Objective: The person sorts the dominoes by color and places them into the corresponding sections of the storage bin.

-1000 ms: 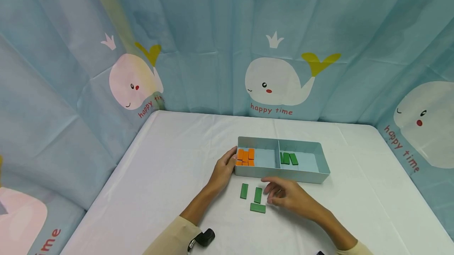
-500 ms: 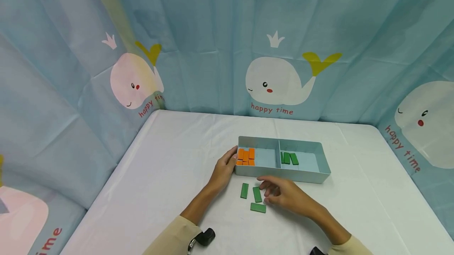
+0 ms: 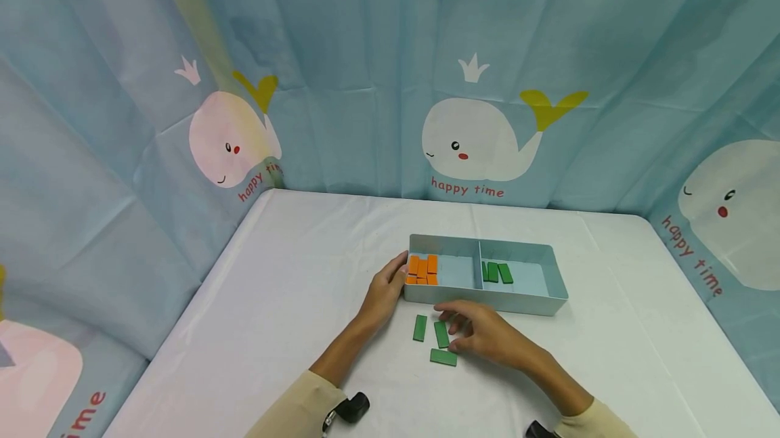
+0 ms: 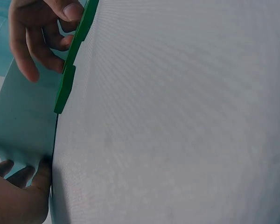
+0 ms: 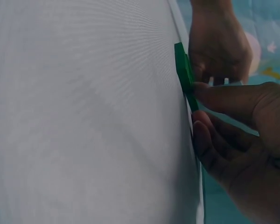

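Note:
My left hand (image 3: 382, 292) rests with extended fingers against the left end of a two-compartment light-blue box (image 3: 487, 298). My right hand (image 3: 487, 335) is in front of the box, its thumb and fingers spread around the near right side of a green tile (image 3: 441, 334); a firm pinch does not show. Two more green tiles lie nearby, an upright-lying one (image 3: 420, 328) to the left and a crosswise one (image 3: 443, 357) nearer the person. In the right wrist view, the thumb (image 5: 224, 99) is close to the green tiles (image 5: 183, 67), which overlap there.
Several orange tiles (image 3: 422, 269) lie in the box's left compartment. Green tiles (image 3: 505, 273) lie by the divider (image 3: 480, 265) in the right one. A white cloth (image 3: 292, 275) covers the table, with a whale-print curtain (image 3: 347, 133) behind.
My right hand has moved slightly left, closer over the middle green tile. That tile has shifted a little left and turned slightly. My left hand keeps its place at the box.

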`<state>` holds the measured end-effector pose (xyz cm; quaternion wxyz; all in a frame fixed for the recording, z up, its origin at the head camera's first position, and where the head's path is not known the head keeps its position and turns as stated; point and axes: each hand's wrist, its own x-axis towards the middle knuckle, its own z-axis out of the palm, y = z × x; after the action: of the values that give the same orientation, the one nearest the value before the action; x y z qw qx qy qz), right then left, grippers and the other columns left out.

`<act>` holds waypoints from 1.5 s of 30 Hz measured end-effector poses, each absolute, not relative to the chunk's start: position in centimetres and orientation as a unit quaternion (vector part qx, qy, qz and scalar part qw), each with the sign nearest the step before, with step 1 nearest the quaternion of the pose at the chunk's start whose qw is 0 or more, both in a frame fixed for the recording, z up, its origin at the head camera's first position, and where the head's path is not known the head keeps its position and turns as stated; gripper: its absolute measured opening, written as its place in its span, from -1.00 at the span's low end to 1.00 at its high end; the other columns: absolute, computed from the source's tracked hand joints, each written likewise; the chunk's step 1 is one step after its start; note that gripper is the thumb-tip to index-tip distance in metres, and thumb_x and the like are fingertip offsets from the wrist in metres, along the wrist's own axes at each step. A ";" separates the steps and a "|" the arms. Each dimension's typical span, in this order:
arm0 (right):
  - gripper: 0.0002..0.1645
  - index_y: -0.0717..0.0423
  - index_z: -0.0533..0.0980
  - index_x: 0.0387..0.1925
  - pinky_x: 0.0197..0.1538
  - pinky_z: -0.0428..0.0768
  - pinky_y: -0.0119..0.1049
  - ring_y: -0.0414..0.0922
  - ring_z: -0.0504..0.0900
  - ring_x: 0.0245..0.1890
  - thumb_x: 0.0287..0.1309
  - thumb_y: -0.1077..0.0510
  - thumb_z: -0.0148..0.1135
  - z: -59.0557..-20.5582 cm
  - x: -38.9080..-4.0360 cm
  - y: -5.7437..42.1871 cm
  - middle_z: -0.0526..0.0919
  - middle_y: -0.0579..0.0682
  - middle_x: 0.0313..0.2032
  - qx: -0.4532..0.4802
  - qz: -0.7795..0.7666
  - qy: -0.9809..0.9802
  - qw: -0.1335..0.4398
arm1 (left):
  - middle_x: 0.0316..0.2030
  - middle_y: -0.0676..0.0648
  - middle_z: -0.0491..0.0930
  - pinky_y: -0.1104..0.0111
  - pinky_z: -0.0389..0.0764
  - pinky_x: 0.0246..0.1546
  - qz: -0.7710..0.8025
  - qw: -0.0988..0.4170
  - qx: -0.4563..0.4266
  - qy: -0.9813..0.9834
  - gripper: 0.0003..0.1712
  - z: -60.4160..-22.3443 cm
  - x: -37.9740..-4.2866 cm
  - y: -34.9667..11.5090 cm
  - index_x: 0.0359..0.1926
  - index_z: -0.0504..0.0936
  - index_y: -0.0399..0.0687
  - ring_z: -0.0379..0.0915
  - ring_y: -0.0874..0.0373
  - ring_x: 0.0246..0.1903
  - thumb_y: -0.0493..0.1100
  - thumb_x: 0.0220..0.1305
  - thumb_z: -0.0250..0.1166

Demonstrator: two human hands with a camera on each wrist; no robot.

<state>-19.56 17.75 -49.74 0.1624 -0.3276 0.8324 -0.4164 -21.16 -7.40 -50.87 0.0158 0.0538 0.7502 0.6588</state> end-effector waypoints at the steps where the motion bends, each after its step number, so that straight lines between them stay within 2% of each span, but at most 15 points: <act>1: -0.22 0.15 0.54 0.37 -0.10 0.71 -0.37 -0.20 0.67 -0.13 0.10 0.28 0.62 -49.8 -19.6 17.7 0.73 -0.04 0.10 -0.330 -0.412 0.834 0.160 | 0.60 -0.17 0.26 -0.03 0.10 0.65 0.658 0.017 0.054 0.751 -0.35 -50.9 -21.1 -7.4 0.65 0.20 -0.15 0.10 -0.08 0.62 0.01 0.73 -0.02; 20: -0.22 0.14 0.52 0.38 -0.10 0.71 -0.37 -0.25 0.64 -0.12 0.11 0.33 0.59 -49.7 -19.1 17.5 0.71 -0.07 0.10 -0.333 -0.388 0.847 0.143 | 0.59 -0.21 0.28 -0.07 0.07 0.65 0.656 0.007 0.056 0.753 -0.38 -50.9 -21.2 -7.3 0.63 0.24 -0.15 0.09 -0.12 0.62 -0.04 0.73 -0.01; 29: -0.23 0.14 0.53 0.38 -0.05 0.76 -0.31 -0.20 0.69 -0.08 0.13 0.32 0.58 -49.3 -18.4 18.3 0.73 -0.11 0.09 -0.322 -0.405 0.848 0.112 | 0.59 -0.18 0.27 -0.06 0.12 0.64 0.656 0.017 0.053 0.752 -0.37 -50.9 -21.0 -7.5 0.65 0.21 -0.13 0.12 -0.11 0.61 0.00 0.74 -0.04; 36: -0.23 0.14 0.52 0.38 -0.03 0.77 -0.27 -0.17 0.72 -0.03 0.13 0.37 0.56 -48.2 -17.9 19.3 0.71 0.02 0.20 -0.305 -0.419 0.851 0.086 | 0.61 -0.16 0.25 -0.03 0.11 0.65 0.663 0.024 0.053 0.746 -0.37 -50.8 -21.0 -7.4 0.66 0.19 -0.11 0.11 -0.07 0.62 -0.01 0.74 -0.04; 40: -0.22 0.14 0.51 0.39 -0.03 0.77 -0.29 -0.21 0.72 -0.01 0.13 0.38 0.55 -47.8 -17.7 20.0 0.69 0.05 0.25 -0.302 -0.417 0.855 0.066 | 0.61 -0.16 0.24 -0.04 0.10 0.65 0.663 0.024 0.055 0.746 -0.37 -50.9 -21.1 -7.4 0.66 0.18 -0.11 0.09 -0.08 0.62 -0.01 0.74 -0.05; 45: -0.22 0.13 0.52 0.39 -0.06 0.76 -0.34 -0.20 0.73 -0.02 0.13 0.37 0.55 -47.4 -17.6 20.8 0.71 0.02 0.22 -0.296 -0.422 0.856 0.045 | 0.61 -0.16 0.23 -0.05 0.08 0.65 0.659 0.020 0.057 0.750 -0.36 -51.0 -21.2 -7.5 0.66 0.18 -0.14 0.06 -0.09 0.63 -0.01 0.75 -0.05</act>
<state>-17.61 20.83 -47.35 0.0447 -0.2962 0.8559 -0.4216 -21.20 -7.45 -51.02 0.0201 0.0574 0.7498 0.6589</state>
